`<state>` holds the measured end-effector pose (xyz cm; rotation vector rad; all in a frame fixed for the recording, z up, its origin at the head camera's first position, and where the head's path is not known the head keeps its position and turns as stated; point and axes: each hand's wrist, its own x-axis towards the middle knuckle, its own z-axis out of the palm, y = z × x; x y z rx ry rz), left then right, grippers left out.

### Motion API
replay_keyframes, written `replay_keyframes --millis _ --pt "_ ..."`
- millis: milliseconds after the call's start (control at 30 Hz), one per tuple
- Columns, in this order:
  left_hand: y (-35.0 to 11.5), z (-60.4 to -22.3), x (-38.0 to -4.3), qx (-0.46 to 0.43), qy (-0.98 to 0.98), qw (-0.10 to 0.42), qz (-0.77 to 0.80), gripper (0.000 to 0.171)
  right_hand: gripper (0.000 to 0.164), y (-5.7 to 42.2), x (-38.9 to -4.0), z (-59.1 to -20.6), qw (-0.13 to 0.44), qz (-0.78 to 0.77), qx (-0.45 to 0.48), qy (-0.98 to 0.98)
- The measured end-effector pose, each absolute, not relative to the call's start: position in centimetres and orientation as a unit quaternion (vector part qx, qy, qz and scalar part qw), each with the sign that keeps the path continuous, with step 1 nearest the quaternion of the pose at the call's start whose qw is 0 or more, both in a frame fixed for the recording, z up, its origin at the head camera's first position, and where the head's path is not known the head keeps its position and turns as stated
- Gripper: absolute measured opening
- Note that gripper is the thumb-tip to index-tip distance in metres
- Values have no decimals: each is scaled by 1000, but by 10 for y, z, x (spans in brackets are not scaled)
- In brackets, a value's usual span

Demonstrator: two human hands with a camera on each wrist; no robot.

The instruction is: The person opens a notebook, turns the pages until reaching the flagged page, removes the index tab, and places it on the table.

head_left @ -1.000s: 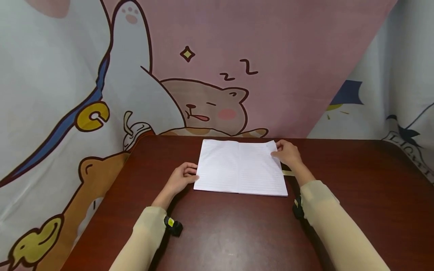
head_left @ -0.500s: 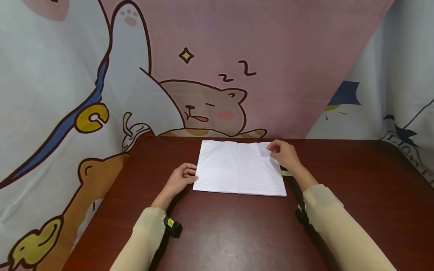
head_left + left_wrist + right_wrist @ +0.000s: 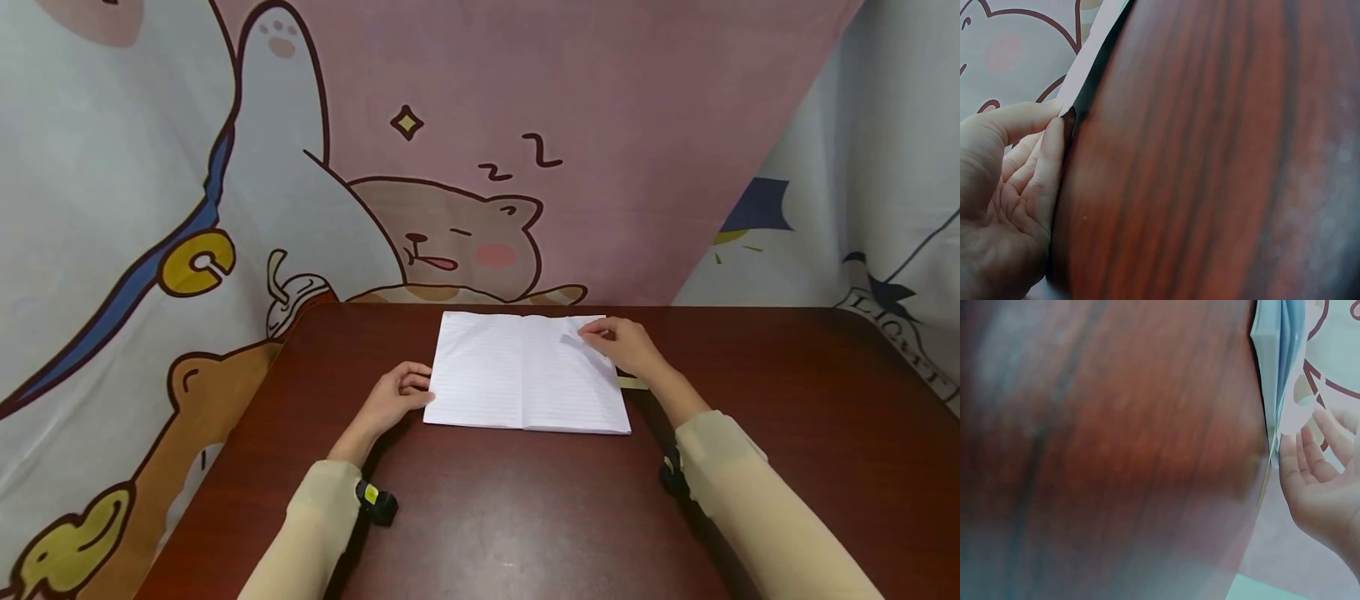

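Note:
An open notebook (image 3: 480, 375) with white lined pages lies flat on the table, its back edge close to the table's far side. My left hand (image 3: 392, 404) pinches its left edge; in the left wrist view the thumb is on top and the index finger below the edge (image 3: 1088, 69). At the upper right corner, my right hand (image 3: 632, 348) pinches a page (image 3: 572, 338) between thumb and fingers, and that corner is lifted and bent leftward. The right wrist view shows the raised page (image 3: 1295, 414) apart from the thick stack of leaves (image 3: 1266, 353).
A pale yellow ribbon or strap (image 3: 633, 383) sticks out from the notebook's right side. The dark red-brown table (image 3: 510, 517) reaches toward me. Behind it hangs a cartoon-printed cloth (image 3: 630, 150). A small black camera (image 3: 377, 504) sits on the left wrist.
My right hand has moved left from the notebook's right edge over the right page, bending the page corner inward. My left hand keeps its place at the left edge.

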<state>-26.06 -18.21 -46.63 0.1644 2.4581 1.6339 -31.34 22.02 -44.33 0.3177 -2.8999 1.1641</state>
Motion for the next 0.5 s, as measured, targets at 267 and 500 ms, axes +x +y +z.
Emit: replay_keyframes --millis 267,500 --pt "-174 -435 -244 60 830 103 545 41 29 218 -310 -442 -1 368 126 -921" --pt "-182 -464 -261 59 823 100 556 44 35 214 -312 -442 5 359 150 -921"
